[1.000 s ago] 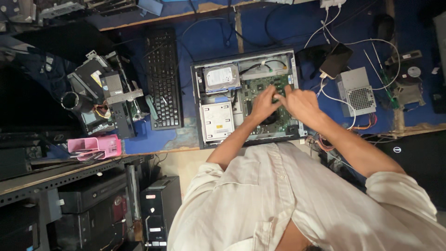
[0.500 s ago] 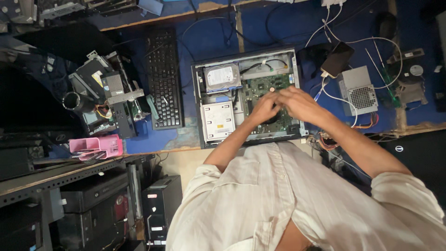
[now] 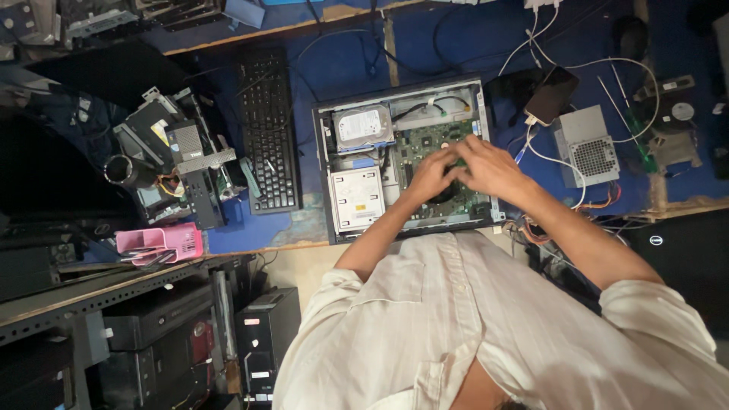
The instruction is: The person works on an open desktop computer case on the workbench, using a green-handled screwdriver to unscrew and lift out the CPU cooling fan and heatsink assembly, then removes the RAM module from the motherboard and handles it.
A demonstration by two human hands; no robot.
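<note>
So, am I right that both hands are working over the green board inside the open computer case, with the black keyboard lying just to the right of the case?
Not quite: the head view shows the black keyboard left of the open computer case, not right. Both the left hand and right hand are over the green board.

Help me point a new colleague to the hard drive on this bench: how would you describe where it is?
Find the open computer case lying on the blue table, right of the black keyboard. The hard drive sits in the case's upper-left corner, above the pale optical drive. It is the only silver-topped block with a white label, left of the green board under both hands.
</note>
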